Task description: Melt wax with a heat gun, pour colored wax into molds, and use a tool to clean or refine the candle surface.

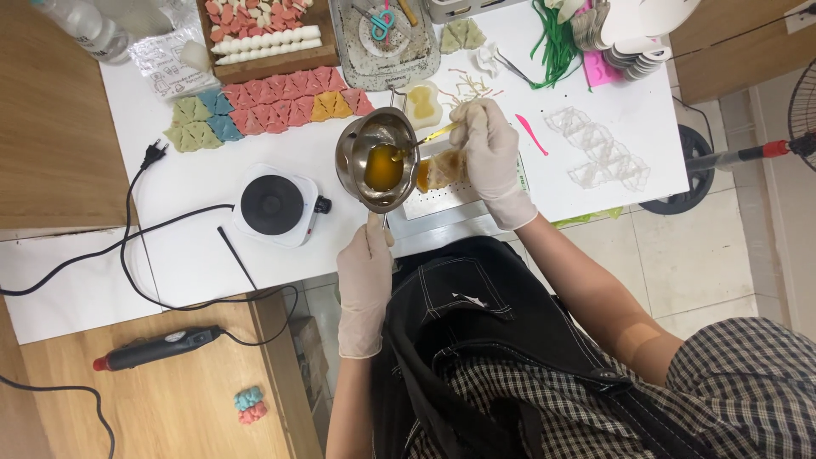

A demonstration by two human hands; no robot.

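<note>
- The left hand (364, 280), in a pale glove, has its fingers wrapped round the handle of a small metal pouring pot (376, 161), holding it over the white bench (195, 246).
- The pot holds amber liquid and sits just right of a small white hotplate (274, 205).
- The right hand (490, 153), also gloved, pinches a thin yellow stick (429, 135) whose tip dips into the liquid.
- Just beside the pot, under the right hand, lies an amber-filled mould (438, 172).
- Coloured fan-shaped pieces (272, 106) lie at the far left.
</note>
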